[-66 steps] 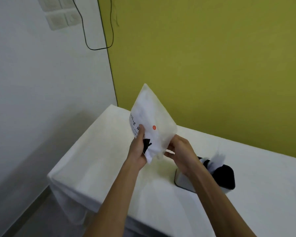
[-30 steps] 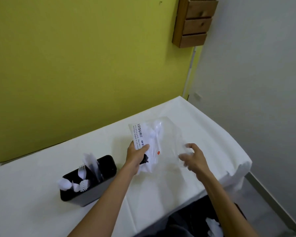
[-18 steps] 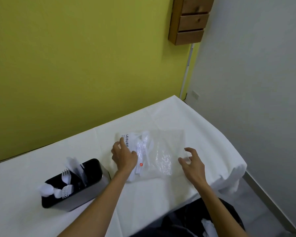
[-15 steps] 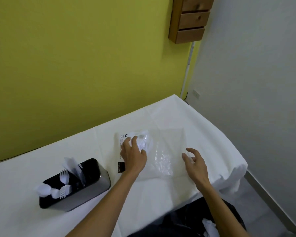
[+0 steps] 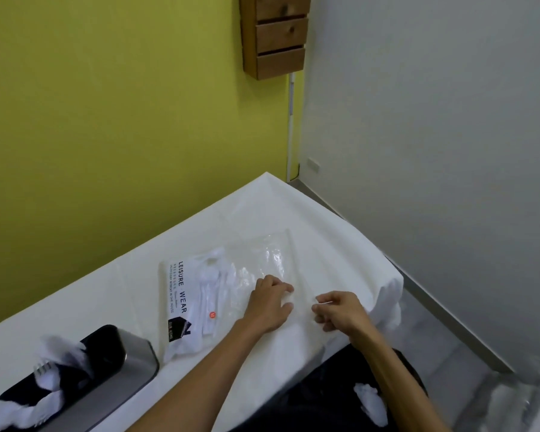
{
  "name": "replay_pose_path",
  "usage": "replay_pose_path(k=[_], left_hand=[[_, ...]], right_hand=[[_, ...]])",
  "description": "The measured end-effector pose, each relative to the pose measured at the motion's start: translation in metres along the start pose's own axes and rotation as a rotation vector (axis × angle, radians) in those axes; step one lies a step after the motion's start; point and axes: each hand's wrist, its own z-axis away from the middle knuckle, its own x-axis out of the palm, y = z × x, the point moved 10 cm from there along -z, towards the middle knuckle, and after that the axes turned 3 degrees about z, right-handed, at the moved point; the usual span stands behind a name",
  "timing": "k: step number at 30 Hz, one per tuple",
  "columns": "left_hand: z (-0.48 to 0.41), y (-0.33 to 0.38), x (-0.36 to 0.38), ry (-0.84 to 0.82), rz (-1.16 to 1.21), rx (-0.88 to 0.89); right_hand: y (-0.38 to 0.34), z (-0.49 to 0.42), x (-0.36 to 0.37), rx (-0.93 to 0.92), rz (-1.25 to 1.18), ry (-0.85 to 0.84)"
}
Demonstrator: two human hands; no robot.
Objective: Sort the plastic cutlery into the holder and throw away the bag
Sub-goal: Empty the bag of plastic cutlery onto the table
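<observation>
Left grip (image 5: 270, 302), right grip (image 5: 340, 310) on bag (image 5: 247, 266), white table (image 5: 106, 300)

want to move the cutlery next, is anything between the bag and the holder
Nothing visible: only bare tablecloth lies between the bag and the holder. The cutlery lies inside the bag, so its plastic covers it.
</observation>
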Motion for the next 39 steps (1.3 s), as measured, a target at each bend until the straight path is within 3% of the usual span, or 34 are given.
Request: replay_pose_path(k=[9, 16, 20, 31, 36, 39], left_hand=[[-0.008, 0.050, 0.005, -0.070, 0.031, 0.193], [-0.019, 0.072, 0.013, -0.264, -0.128, 0.313], [-0.033, 0.083, -0.007, -0.287, -0.251, 0.402], [-0.107, 0.061, -0.159, 0.072, -0.458, 0.261], [-0.085, 0.058, -0.161, 0.300, -0.261, 0.178], [-0.071, 0.049, -0.134, 0.273, -0.087, 0.019]], right_hand=[[0.009, 0.005, -0.013, -0.025, -0.158, 0.046], [0.005, 0.011, -0.019, -0.011, -0.211, 0.034], [-0.004, 0.015, -0.022, -0.055, -0.185, 0.046], [-0.014, 0.034, -0.008, -0.197, 0.040, -0.171], [-0.020, 0.032, -0.005, -0.231, 0.078, -0.202], [-0.022, 0.032, -0.004, -0.243, 0.084, -0.194]])
